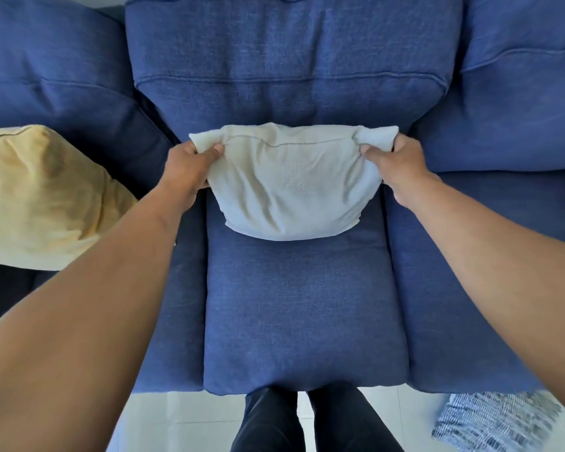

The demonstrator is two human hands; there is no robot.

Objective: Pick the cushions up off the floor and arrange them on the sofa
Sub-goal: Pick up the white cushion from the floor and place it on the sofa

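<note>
A pale grey-white cushion [291, 184] stands on the middle seat of the blue sofa [300, 305], leaning toward the backrest. My left hand [190, 164] pinches its upper left corner. My right hand [395, 161] pinches its upper right corner. A yellow cushion [43, 197] rests on the left seat against the backrest. A blue-and-white patterned cushion [493, 422] lies on the floor at the lower right, partly cut off by the frame edge.
The sofa's back cushions [291, 60] fill the top of the view. My legs in dark trousers [307, 422] stand right at the sofa's front edge on a pale tiled floor [183, 419].
</note>
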